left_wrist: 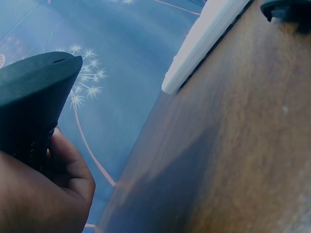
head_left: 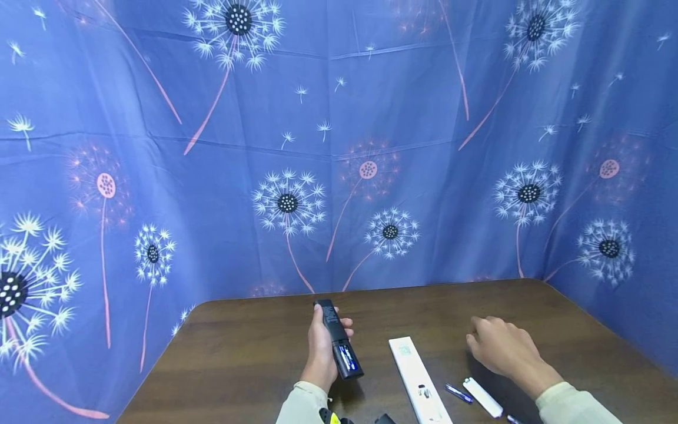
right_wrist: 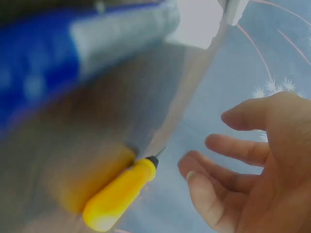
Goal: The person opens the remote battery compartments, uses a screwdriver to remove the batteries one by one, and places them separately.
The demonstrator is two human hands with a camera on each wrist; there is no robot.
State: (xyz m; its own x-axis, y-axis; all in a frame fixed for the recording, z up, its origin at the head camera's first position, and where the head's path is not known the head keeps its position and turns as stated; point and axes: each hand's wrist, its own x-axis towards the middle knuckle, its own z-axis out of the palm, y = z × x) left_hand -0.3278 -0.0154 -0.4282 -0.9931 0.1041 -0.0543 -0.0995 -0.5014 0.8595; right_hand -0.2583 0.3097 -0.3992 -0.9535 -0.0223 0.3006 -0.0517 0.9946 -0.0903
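My left hand (head_left: 321,350) grips a black remote control (head_left: 332,325), its battery compartment uncovered at the lower end. Blue and silver batteries (head_left: 346,357) lie side by side inside it. The left wrist view shows fingers curled round the remote's dark body (left_wrist: 29,107). My right hand (head_left: 503,347) hovers over the right side of the table, holding nothing. In the right wrist view its fingers are loosely bent and apart. Nearest to it are a small white oblong piece (head_left: 482,397) and a loose blue battery (head_left: 458,393).
A long white bar (head_left: 410,368) with a printed square code lies on the brown wooden table (head_left: 238,347) between the hands. A yellow-handled screwdriver (right_wrist: 119,196) shows in the right wrist view. Behind the table hangs a blue dandelion-patterned curtain (head_left: 455,194).
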